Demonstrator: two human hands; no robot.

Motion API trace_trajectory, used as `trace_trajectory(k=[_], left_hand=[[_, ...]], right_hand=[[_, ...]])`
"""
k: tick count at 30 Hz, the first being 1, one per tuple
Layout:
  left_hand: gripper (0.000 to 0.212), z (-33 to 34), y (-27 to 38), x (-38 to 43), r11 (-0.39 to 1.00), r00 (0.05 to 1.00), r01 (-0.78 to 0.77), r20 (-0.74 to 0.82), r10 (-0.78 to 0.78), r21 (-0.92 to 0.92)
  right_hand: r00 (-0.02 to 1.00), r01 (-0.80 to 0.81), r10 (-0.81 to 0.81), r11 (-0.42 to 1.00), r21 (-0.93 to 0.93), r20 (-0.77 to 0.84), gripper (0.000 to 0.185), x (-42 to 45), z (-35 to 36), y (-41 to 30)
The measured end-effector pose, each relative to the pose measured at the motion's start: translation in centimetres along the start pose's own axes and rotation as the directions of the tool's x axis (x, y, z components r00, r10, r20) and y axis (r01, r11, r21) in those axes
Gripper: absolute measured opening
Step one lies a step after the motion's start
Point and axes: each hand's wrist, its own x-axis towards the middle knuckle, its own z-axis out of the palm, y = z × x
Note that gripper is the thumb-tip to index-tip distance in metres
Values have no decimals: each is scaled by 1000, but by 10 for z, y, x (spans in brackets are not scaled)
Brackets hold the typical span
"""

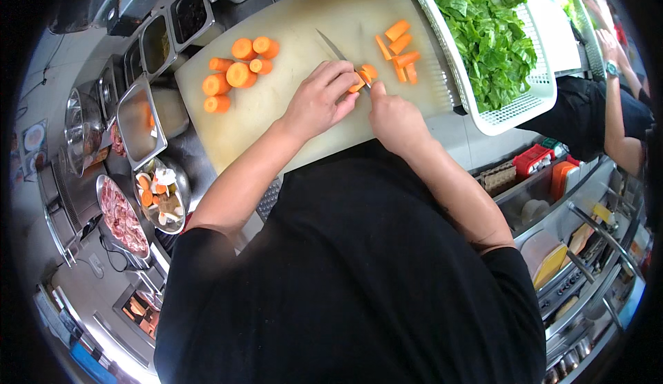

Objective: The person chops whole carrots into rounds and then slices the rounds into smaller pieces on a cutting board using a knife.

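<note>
My right hand (pixel 398 120) grips the handle of a kitchen knife (pixel 334 44), whose blade points up and left over a pale plastic cutting board (pixel 305 16). My left hand (pixel 320 99) holds a carrot piece (pixel 356 84) against the board, its fingers close to the blade. Small carrot slices (pixel 369 70) lie just beyond the blade. To the right, several cut carrot sticks (pixel 405 58) are scattered on the board. Thick peeled carrot chunks (pixel 241 75) stand grouped at the board's left. The fingers hide part of the knife and the held piece.
A white plastic basket of chopped leafy greens (pixel 544 99) stands right of the board. Steel containers (pixel 142 125) line the left side, near a bowl of vegetable pieces (pixel 160 197) and a tray of raw meat (pixel 121 218). A co-worker's arm (pixel 615 109) shows at far right.
</note>
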Motion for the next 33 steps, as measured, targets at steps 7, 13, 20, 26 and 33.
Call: trace_trajectory(k=[7, 13, 20, 26, 33], left_hand=[[33, -21, -22, -4, 991, 978, -137, 158, 136, -2], [31, -12, -4, -4, 993, 992, -117, 53, 115, 23], [28, -7, -4, -8, 994, 994, -106, 34, 105, 22], [31, -6, -3, -8, 995, 995, -96, 15, 95, 36], [28, -6, 0, -7, 997, 997, -75, -12, 75, 15]], right_hand=[[1000, 0, 1, 998, -62, 20, 22, -5, -12, 12], [996, 56, -66, 986, -160, -58, 21, -12, -8, 6], [998, 32, -33, 999, -5, -50, 14, -36, -37, -17], [998, 34, -34, 999, -10, -48, 12, -42, -42, -24], [999, 13, -15, 999, -38, -41, 14, -34, -34, -30]])
